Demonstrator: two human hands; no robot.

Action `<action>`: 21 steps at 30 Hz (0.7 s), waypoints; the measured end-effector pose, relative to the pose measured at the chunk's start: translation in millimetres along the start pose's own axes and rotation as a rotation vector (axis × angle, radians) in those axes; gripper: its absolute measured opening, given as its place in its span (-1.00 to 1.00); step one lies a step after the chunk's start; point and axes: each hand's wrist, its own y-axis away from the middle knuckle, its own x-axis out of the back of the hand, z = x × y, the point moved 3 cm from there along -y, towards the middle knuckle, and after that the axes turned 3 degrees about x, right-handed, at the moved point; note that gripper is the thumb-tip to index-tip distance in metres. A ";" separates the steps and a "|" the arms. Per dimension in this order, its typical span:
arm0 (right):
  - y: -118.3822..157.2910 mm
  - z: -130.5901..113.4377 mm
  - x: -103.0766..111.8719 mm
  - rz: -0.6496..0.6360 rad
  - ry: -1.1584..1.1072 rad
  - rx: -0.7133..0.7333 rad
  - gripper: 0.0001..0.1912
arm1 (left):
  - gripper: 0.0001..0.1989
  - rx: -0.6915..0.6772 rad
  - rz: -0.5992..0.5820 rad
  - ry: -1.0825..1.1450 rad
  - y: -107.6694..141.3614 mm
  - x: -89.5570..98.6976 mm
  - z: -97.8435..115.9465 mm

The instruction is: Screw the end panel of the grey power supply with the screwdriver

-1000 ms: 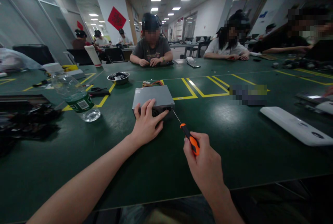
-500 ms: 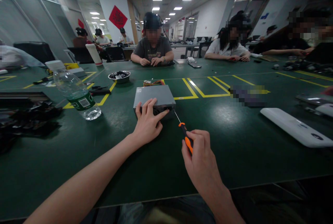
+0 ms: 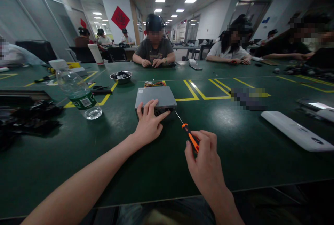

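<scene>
A grey metal computer power supply (image 3: 156, 94) lies on the green table, its bundle of coloured wires (image 3: 155, 84) at the far side. My left hand (image 3: 149, 122) rests on its near edge with the fingers spread over the top. The index finger stretches to the near right corner. In my right hand (image 3: 205, 157) is a screwdriver (image 3: 191, 138) with an orange and black handle, the fingers closed round it. Its thin shaft slants up and left, the tip at that same corner. Whether the tip sits in a screw is too small to tell.
Left of the power supply stand a water bottle (image 3: 85, 101) and a metal bowl (image 3: 120, 77) of small dark parts. Dark parts (image 3: 28, 120) are heaped at the far left. A white casing (image 3: 294, 131) lies right. A person (image 3: 153, 49) sits opposite.
The screwdriver handle and my right hand have shifted slightly right, and the handle has turned, with the tip still at the corner. My left hand stays on the power supply.
</scene>
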 end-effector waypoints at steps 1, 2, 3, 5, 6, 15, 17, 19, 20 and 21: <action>0.1 -0.5 -0.4 0.002 -0.009 0.007 -0.78 | -0.44 0.000 0.001 -0.001 0.1 -0.2 -0.1; 0.3 0.1 -1.0 -0.005 -0.015 0.000 -0.79 | -0.44 0.001 0.001 -0.001 0.2 -0.3 -0.3; 0.4 1.5 -1.7 -0.021 -0.018 -0.016 -0.79 | -0.44 0.001 0.000 0.000 0.2 -0.5 -0.4; 0.8 5.3 -2.6 -0.049 -0.017 -0.049 -0.77 | -0.43 -0.001 -0.002 0.003 0.3 -0.6 -0.6; 0.9 6.8 -2.8 -0.057 -0.018 -0.059 -0.76 | -0.43 -0.002 -0.002 0.003 0.3 -0.6 -0.6; 2.7 -0.5 -4.9 -0.038 -0.047 -0.042 -0.80 | -0.42 0.003 -0.002 0.024 -0.2 0.4 -0.9; 3.5 -0.6 -5.1 -0.036 -0.036 -0.032 -0.82 | -0.42 0.003 -0.005 0.025 -0.2 0.5 -0.8; 4.1 1.7 -4.2 -0.040 -0.013 -0.040 -0.81 | -0.42 0.003 -0.006 0.019 -0.1 0.4 -0.8; 4.2 3.3 -3.3 -0.039 -0.003 -0.050 -0.79 | -0.42 0.002 -0.004 0.015 -0.1 0.3 -0.8; 4.3 4.8 -2.2 -0.037 0.001 -0.059 -0.78 | -0.42 0.003 -0.003 0.012 -0.1 0.1 -0.8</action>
